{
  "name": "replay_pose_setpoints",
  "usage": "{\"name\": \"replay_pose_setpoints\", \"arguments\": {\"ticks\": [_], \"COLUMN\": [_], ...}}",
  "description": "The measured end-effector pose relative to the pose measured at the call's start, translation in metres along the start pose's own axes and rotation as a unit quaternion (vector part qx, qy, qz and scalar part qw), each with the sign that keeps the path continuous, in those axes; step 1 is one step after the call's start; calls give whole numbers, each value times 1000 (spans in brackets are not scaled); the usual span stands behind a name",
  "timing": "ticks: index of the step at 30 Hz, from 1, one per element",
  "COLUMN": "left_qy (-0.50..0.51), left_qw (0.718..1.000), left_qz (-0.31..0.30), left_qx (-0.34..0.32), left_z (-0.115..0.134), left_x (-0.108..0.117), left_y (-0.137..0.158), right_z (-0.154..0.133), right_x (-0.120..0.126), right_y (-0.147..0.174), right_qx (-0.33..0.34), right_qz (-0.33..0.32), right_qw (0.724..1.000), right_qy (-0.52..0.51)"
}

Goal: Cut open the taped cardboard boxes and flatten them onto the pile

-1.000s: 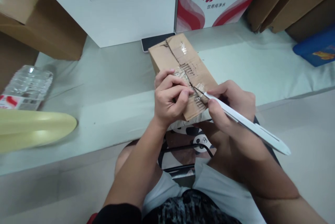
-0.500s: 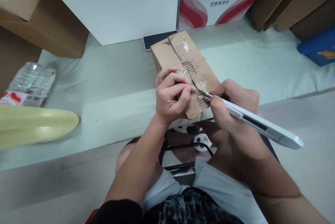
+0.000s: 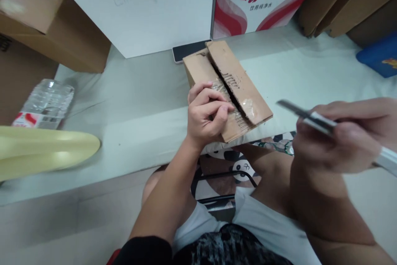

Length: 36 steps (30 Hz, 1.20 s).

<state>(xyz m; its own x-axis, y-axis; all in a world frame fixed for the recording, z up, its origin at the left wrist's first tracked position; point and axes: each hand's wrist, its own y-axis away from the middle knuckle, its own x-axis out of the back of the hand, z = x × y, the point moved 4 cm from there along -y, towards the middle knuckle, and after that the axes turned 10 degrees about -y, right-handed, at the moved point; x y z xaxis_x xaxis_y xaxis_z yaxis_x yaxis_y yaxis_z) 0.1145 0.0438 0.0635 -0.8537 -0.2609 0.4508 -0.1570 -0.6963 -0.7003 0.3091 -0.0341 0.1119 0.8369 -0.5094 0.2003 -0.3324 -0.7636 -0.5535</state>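
A small cardboard box [image 3: 240, 81] lies on the pale cloth-covered surface, with clear tape and dark print on its top. A dark gap runs along its top seam, and the right flap is slightly raised. My left hand [image 3: 206, 110] rests on the box's left side, its fingers curled over the top and gripping it. Off to the right of the box, my right hand [image 3: 344, 132] is closed round a utility knife [image 3: 321, 123]. The knife's blade is out and points left toward the box, apart from it. Motion blurs this hand a little.
Behind the box lie a phone [image 3: 189, 51] and a white panel [image 3: 161, 17], beside a red-and-white carton [image 3: 266, 4]. A plastic bottle [image 3: 46, 101] and a yellow curved object [image 3: 49, 149] are at left. Brown cartons [image 3: 80, 37] stand farther back; a blue item [image 3: 376, 56] sits right.
My right hand has drawn the knife out of the box's seam and away to the right. The seam has opened wider as the right flap lifted. My left hand stays on the box.
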Motion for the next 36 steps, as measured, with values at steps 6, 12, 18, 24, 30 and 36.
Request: {"name": "replay_pose_setpoints", "arguments": {"ticks": [6, 12, 18, 24, 30, 36], "left_qy": [-2, 25, 20, 134, 221, 193], "left_qw": [1000, 996, 993, 975, 958, 962], "left_qz": [-22, 63, 29, -39, -116, -147], "left_qx": [6, 50, 117, 174, 140, 122], "left_z": [-21, -82, -89, -84, -82, -87], "left_x": [14, 39, 32, 18, 10, 8], "left_y": [1, 7, 9, 5, 7, 14], "right_z": [98, 144, 136, 134, 139, 141], "right_x": [-15, -42, -56, -60, -58, -57], "right_y": [-19, -10, -3, 11, 7, 5], "right_qx": [-113, -123, -70, -71, -90, -115], "right_qz": [-8, -243, -240, -243, -197, -190], "right_qw": [979, 924, 950, 967, 962, 954], "right_qy": [167, 267, 186, -31, -166, -200]}}
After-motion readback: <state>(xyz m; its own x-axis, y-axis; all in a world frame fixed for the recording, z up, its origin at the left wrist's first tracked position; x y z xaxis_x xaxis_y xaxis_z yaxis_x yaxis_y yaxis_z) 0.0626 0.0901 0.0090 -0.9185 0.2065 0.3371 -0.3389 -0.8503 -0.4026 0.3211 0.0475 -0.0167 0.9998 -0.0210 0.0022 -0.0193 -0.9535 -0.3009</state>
